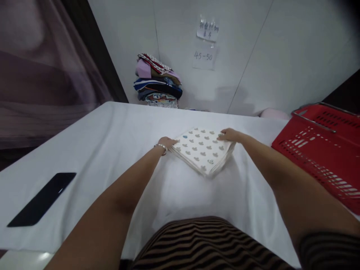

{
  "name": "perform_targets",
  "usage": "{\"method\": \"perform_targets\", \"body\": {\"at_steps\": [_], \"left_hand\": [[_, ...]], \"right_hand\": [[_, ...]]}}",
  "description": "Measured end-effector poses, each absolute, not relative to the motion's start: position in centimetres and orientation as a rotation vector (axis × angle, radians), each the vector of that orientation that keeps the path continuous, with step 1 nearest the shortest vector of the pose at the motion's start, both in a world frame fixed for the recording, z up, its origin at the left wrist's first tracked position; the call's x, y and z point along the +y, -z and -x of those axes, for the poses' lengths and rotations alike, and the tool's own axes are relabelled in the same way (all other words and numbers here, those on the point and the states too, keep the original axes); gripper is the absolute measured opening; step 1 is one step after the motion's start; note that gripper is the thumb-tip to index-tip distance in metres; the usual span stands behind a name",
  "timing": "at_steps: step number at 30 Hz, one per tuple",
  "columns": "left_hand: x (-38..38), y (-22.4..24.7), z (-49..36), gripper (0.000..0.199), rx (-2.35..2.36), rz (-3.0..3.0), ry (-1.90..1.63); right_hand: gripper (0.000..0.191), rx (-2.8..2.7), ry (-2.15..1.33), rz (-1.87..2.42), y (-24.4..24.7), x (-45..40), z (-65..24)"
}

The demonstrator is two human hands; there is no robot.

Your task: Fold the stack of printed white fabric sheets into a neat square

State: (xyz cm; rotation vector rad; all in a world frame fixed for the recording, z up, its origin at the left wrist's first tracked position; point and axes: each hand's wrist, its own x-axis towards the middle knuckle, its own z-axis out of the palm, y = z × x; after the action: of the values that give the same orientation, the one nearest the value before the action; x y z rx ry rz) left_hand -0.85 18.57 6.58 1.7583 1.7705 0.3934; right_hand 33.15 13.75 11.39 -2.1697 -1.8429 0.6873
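Observation:
A folded white cloth [201,148] with a grey printed pattern and a few blue-green motifs is between my hands, over the white-covered table. Its layers show along the near edges, and one corner points toward me. My left hand [168,143], with a bracelet at the wrist, grips the left corner, thumb on top. At the right corner my right hand [229,135] pinches the cloth with fingers on its upper face. The fingers beneath the cloth are hidden on both sides. Whether the cloth rests on the table or hangs just above it, I cannot tell.
A red plastic basket [317,146] with a metal handle stands at the right. Folded clothes [159,82] are stacked beyond the far edge by the wall. A flat black object [42,198] lies at the left on the white table cover [92,150]. Paper signs [204,56] hang on the wall.

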Motion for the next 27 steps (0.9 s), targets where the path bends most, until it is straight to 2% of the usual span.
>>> {"method": "perform_targets", "body": {"at_steps": [2, 5, 9, 11, 16, 21, 27], "left_hand": [[17.4, -6.5, 0.0, 0.043, 1.790, -1.708, -0.387], [16.0, -6.7, -0.9, 0.062, 1.807, -1.672, -0.418], [14.9, -6.9, -0.7, 0.068, 1.754, -1.698, -0.492], [14.5, -6.7, -0.2, 0.065, 1.731, -1.775, -0.588], [13.2, -6.2, 0.8, 0.041, 1.422, -2.286, -0.850], [12.1, -6.6, 0.6, 0.026, 1.088, -2.661, -0.690], [12.4, -6.5, -0.3, 0.023, 1.098, -2.649, -0.650]], "right_hand": [[0.047, -1.960, -0.314, 2.267, -11.4, 16.6, -33.3], [0.047, -1.958, -0.215, 2.273, -10.5, 18.1, -32.1], [0.041, -1.976, -0.191, 2.119, -9.6, 15.3, -29.9], [0.037, -1.938, -0.208, 1.954, -9.6, 12.3, -29.1], [0.031, -1.952, -0.348, 1.645, -9.4, 3.2, -27.9], [0.032, -2.121, -0.189, 1.509, -7.8, -1.2, -27.3], [0.026, -2.107, -0.262, 1.574, -7.4, -0.8, -27.4]]}}
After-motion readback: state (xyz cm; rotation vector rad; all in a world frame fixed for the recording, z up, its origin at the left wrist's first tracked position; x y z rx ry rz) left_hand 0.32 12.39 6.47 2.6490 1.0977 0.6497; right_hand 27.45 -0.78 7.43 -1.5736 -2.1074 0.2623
